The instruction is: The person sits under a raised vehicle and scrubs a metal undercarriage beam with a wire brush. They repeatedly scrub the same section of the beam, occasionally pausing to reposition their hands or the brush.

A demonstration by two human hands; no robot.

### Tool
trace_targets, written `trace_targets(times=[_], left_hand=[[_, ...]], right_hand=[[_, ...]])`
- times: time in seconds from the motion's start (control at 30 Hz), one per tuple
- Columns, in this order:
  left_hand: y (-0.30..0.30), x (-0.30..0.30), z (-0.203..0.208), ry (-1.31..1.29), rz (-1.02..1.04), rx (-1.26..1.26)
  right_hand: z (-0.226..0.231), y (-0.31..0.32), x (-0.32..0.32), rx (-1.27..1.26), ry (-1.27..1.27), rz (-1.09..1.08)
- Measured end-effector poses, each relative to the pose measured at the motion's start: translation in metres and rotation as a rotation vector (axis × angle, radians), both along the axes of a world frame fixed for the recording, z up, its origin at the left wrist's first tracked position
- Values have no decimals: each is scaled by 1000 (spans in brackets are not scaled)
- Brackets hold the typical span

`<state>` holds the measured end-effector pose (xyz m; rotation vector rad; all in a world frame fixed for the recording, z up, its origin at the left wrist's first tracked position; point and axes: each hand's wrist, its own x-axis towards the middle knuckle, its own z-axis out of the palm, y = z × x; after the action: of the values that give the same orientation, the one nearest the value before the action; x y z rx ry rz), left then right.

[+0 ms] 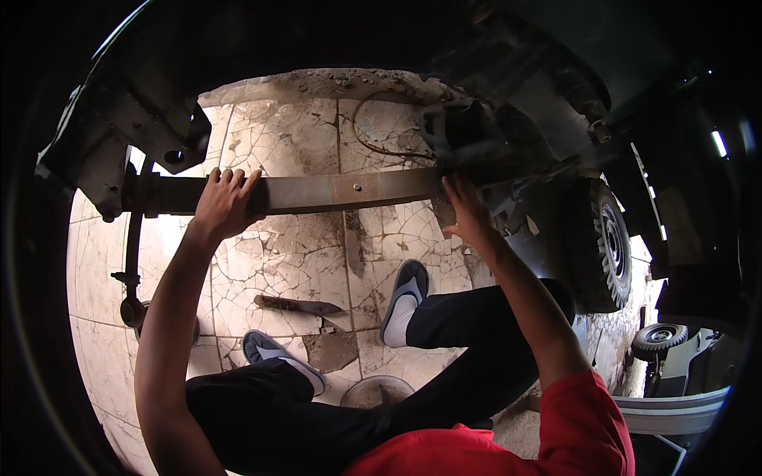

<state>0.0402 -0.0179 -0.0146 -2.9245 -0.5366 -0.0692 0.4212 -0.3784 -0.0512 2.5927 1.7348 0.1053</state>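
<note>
Both hands hold a leaf spring under a vehicle, seen from above the person's head

The leaf spring (317,193) runs level across the middle of the view, from a dark bracket (151,135) at the left to the axle (468,135) at the right. The left hand (224,204) is closed over the spring near its left end, fingers curled over the top edge. The right hand (468,210) is flat and open against the spring's right end, fingers pointing up. Below lies a cracked tile floor (294,254) with a flat metal blade (298,305) on it between the person's two shoes. A wheel (607,242) stands at the right, and a smaller wheel (659,337) lies beyond it
</note>
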Motion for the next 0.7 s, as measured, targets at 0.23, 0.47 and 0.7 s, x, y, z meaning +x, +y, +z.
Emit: trace_targets(times=[0.23,0.47,0.7], left_hand=[[0,2,-2,46,21,-45],[-1,3,-5,14,-9,21],[5,-1,-11,29,8,21]], right_hand=[[-1,29,5,51,-55,-46],[5,1,-8,-41,-9,-44],[-1,53,2,17,-21,-156]])
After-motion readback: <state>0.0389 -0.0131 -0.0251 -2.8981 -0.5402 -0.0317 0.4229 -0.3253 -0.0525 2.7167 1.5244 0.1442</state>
